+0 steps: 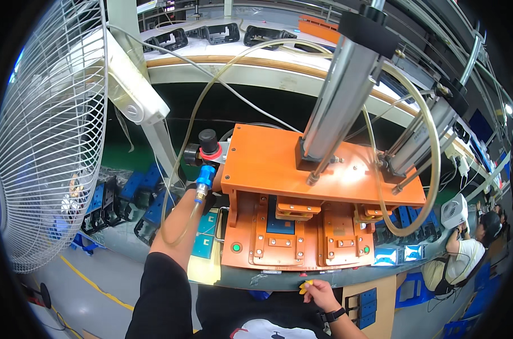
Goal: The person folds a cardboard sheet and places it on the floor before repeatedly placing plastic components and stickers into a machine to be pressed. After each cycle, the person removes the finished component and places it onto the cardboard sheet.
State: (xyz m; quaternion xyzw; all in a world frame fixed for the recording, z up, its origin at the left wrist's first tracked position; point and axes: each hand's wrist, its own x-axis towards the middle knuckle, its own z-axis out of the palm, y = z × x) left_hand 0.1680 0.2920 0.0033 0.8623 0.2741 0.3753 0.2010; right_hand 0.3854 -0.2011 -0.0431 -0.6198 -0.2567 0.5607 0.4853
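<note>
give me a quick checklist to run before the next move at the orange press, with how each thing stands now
1. Right hand clear of the fixtures: ok, it is in front of the orange press, with yellow on the fingertips.
2. Left hand clear: cannot tell; the left forearm reaches behind the blue air fitting and the hand can't be made out.
3. Blue plate in the left fixture: ok, it shows there.
4. Plate fully seated: cannot tell, the press hides part of it.
5. Left green button and right green button untouched: ok, no finger is on either.
</note>
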